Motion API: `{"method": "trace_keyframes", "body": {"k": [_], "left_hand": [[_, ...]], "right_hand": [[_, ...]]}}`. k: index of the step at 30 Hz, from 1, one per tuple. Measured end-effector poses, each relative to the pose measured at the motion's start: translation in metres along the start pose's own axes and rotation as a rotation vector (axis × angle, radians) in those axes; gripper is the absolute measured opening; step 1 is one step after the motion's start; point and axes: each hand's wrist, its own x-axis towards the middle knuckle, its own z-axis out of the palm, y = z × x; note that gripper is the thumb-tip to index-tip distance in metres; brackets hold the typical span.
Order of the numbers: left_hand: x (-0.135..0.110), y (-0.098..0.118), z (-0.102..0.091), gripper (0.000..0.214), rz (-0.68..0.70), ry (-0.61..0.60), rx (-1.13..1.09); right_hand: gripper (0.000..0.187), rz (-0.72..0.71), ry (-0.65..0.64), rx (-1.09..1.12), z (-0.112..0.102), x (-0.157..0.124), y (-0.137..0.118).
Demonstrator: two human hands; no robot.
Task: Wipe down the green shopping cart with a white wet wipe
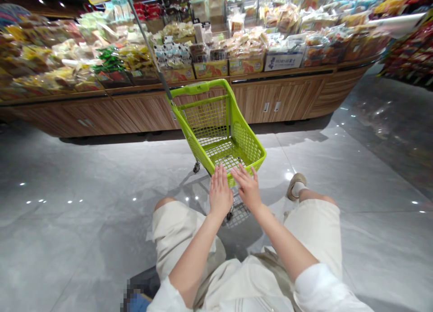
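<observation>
A lime-green plastic shopping cart point(248, 142) with a lattice basket stands on the floor right in front of my knees. Its basket holds nothing that I can see. My left hand point(220, 192) is at the near rim of the basket, fingers stretched forward and close together. Beside it, my right hand point(248, 185) reaches the same rim with its fingers spread. Both palms face down and away from me. Whether the fingertips touch the rim or hover just over it, I cannot tell. A grey pole point(145, 39) rises from the cart's far left corner.
Behind the cart runs a long wooden display counter point(287, 95) heaped with packaged snacks. A blue-and-white carton point(283, 60) stands on it. More bagged goods point(411, 54) fill a stand at the right. Glossy grey tiles point(84, 230) cover the floor. My shoe point(295, 185) is right of the cart.
</observation>
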Motion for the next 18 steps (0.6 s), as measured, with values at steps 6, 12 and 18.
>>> {"method": "trace_keyframes", "body": {"k": [6,12,18], "left_hand": [[-0.002,-0.007,-0.004,0.083,0.038,-0.012,0.007],[-0.003,-0.009,-0.007,0.079,0.055,-0.016,0.007],[-0.001,-0.003,-0.004,0.081,0.035,0.002,-0.011]], "right_hand": [[0.074,-0.114,-0.054,-0.069,-0.004,0.003,0.001],[0.078,0.013,0.002,-0.230,-0.045,-0.002,0.106],[0.076,0.127,0.042,-0.173,-0.037,-0.001,0.084]]}}
